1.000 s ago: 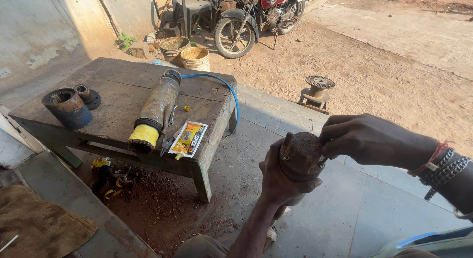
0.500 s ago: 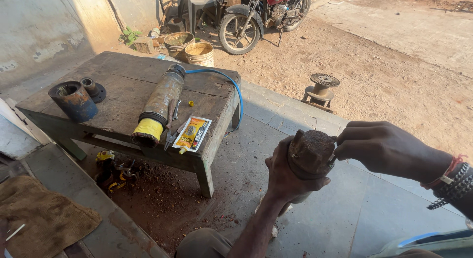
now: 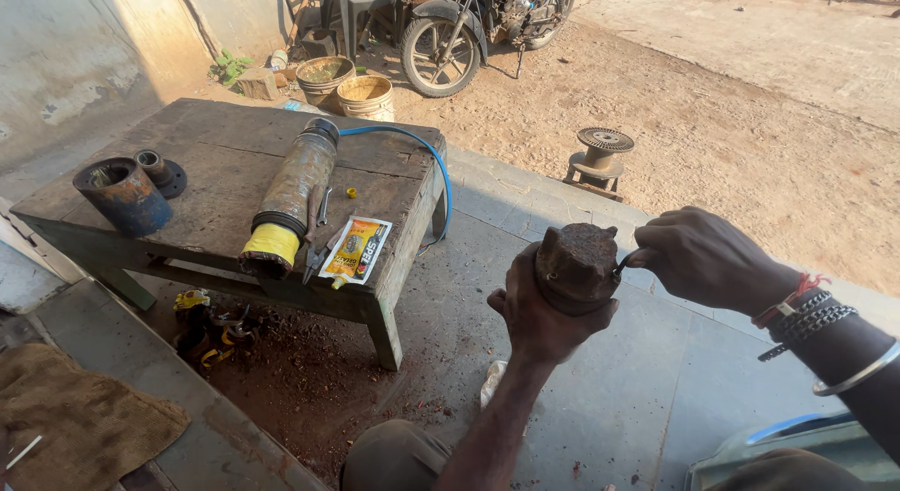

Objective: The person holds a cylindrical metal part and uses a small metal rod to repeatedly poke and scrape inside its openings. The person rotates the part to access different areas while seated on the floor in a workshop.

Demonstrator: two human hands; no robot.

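My left hand (image 3: pixel 536 315) grips a rusty brown metal part (image 3: pixel 577 262) from below and holds it up in front of me. My right hand (image 3: pixel 698 256) is closed on a thin metal tool whose tip touches the part's right side. On the low wooden table (image 3: pixel 211 144) to the left lie a long cylindrical pump body with a yellow end (image 3: pixel 289 198), a small yellow sachet (image 3: pixel 351 250), pliers (image 3: pixel 315 258) and a blue hose (image 3: pixel 422 153).
A dark metal ring piece (image 3: pixel 122 194) and a small fitting (image 3: pixel 155 167) sit at the table's left end. Behind stand two buckets (image 3: pixel 349 86), a motorcycle (image 3: pixel 473 27) and a round metal spool (image 3: pixel 600 151) on dirt. A brown cloth (image 3: pixel 80 421) lies lower left.
The view has shifted slightly. My right hand has moved a little to the right along the part's side. My left hand keeps its hold.
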